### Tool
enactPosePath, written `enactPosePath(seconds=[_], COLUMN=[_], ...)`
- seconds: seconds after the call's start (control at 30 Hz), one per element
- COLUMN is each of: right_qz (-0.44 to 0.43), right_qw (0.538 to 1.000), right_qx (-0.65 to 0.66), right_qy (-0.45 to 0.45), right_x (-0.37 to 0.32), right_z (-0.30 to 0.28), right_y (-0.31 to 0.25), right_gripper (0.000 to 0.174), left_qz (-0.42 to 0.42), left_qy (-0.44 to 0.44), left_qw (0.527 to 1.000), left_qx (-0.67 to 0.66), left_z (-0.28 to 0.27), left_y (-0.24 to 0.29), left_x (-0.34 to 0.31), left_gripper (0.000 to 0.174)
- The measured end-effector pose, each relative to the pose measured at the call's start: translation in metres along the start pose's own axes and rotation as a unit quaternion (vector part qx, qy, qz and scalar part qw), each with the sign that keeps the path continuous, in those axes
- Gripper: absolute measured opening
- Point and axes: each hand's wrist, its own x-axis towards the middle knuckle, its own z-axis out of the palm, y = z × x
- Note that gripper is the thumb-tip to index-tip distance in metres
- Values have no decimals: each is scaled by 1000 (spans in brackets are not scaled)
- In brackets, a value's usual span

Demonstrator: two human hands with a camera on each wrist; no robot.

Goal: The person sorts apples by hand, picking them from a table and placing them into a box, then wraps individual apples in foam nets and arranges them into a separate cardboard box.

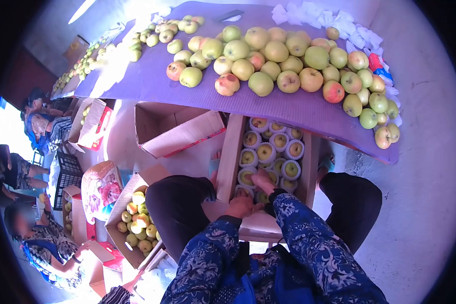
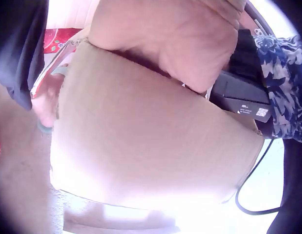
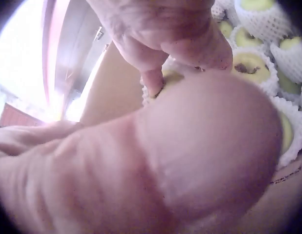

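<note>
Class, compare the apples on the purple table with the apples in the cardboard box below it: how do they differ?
The table apples are bare; the boxed apples each sit in a white foam net. The table apples lie in a loose heap; the boxed apples stand in tidy rows. Both are mostly yellow-green.

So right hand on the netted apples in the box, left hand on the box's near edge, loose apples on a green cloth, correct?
Only the colour is wrong: the head view shows the cloth under the loose apples is purple. The right hand is on the netted apples in the box, the left hand on its near edge.
</note>
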Motion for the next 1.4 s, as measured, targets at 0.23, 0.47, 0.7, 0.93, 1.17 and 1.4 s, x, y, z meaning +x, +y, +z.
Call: enactPosePath(seconds=[0.23, 0.47, 0.7, 0.93, 1.17, 1.4], right_qz=[-53, -245, -289, -308, -367, -374], right_qw=[993, 923, 891, 872, 851, 892], right_qx=[-93, -297, -350, -380, -373, -239], right_qy=[39, 3, -13, -12, -36, -88], right_x=[40, 43, 38, 34, 22, -3], right_z=[21, 14, -4, -28, -40, -43], right_y=[18, 38, 30, 40, 40, 19], right_gripper=[52, 49, 45, 41, 38, 33], left_qz=[-16, 96, 7, -56, 67, 41], left_qy=[31, 174, 351, 352, 370, 628], left_qw=[999, 980, 935, 934, 927, 776], left_qx=[22, -34, 46, -20, -17, -36], left_z=[3, 59, 77, -5, -125, -148], left_y=[0, -35, -32, 37, 70, 29], left_x=[1, 38, 62, -6, -140, -265], left_gripper=[72, 41, 26, 17, 38, 43])
